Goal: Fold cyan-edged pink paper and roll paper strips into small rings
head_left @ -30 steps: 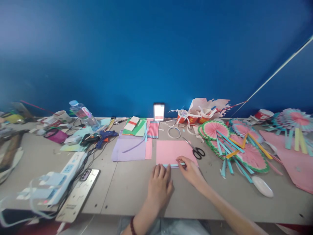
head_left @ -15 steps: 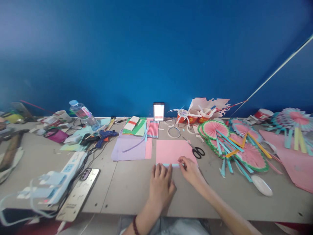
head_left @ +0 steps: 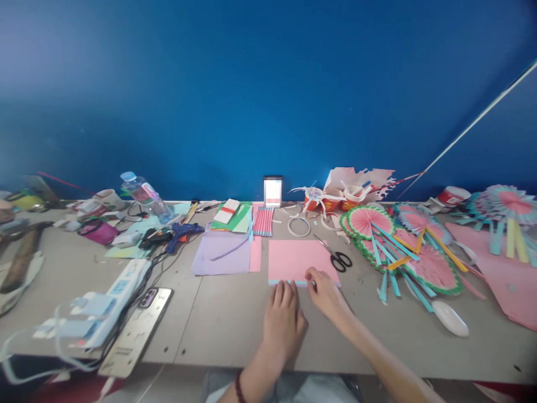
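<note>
A sheet of pink paper lies flat on the table in front of me, with a narrow light-blue paper strip along its near edge. My left hand rests palm down, fingers stretched out, their tips on the strip. At the strip's right part, my right hand is closed, thumb and index finger pinching it at the paper's edge; the fingers partly cover that end. Black-handled scissors lie just beyond the right hand, overlapping the sheet's right side.
Pleated paper fans with ribbons cover the right side. Purple sheets, striped folded paper and a tape ring lie behind. Leftward are a phone, a power strip, a glue gun and a bottle.
My left hand has slid to the right along the strip, closer to my right hand, uncovering the strip's left end. My right hand has stayed nearly in place.
</note>
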{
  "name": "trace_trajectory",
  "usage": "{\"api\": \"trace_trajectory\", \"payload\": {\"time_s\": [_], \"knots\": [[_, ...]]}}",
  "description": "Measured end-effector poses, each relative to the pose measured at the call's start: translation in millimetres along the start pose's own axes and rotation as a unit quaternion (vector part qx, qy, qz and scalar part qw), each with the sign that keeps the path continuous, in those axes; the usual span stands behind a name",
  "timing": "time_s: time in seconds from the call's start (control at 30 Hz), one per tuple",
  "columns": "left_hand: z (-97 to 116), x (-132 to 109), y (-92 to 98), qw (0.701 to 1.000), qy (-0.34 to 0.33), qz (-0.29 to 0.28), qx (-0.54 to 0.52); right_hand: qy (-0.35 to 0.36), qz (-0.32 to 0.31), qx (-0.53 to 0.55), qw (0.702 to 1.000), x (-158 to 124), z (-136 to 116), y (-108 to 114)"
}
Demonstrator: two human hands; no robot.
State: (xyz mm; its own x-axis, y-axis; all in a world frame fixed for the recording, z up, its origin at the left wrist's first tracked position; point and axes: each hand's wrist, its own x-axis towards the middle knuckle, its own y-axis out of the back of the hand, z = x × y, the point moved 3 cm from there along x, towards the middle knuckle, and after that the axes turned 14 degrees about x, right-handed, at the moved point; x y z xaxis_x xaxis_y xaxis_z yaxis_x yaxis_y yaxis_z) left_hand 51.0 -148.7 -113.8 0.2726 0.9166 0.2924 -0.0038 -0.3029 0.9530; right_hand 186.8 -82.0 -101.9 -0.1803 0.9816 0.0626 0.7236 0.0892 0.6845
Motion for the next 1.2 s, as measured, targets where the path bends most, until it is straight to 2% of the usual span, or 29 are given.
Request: {"api": "trace_trajectory", "payload": {"time_s": [0.27,0.4,0.5,0.67,0.77,0.97,1.2], "knots": [[0.7,6.1,8.6,1.000,-0.012,-0.018,-0.014,0.012,0.030,-0.036,0.999,-2.4,13.2,-0.3],[0.3,6.8,11.4,0.999,-0.014,-0.020,-0.022,0.033,0.105,-0.083,0.991,-14.1,17.4,7.7],[-0.3,6.0,9.9,0.999,-0.012,-0.020,-0.027,0.072,0.148,-0.133,0.977,-28.7,10.9,8.2],[-1.3,4.9,4.8,0.999,-0.016,-0.017,-0.032,0.165,0.095,-0.134,0.973,-50.1,-5.4,-16.2],[-3.3,5.3,4.0,0.999,-0.016,-0.023,-0.041,0.193,0.070,-0.129,0.970,-56.3,-7.6,-25.7],[-9.3,5.5,7.8,0.997,0.002,-0.020,-0.069,0.172,0.089,-0.113,0.975,-61.9,3.8,-13.3],[-15.2,-2.1,5.7,0.999,0.010,0.019,-0.046,0.095,0.082,-0.065,0.990,-62.6,10.4,-2.0]]}}
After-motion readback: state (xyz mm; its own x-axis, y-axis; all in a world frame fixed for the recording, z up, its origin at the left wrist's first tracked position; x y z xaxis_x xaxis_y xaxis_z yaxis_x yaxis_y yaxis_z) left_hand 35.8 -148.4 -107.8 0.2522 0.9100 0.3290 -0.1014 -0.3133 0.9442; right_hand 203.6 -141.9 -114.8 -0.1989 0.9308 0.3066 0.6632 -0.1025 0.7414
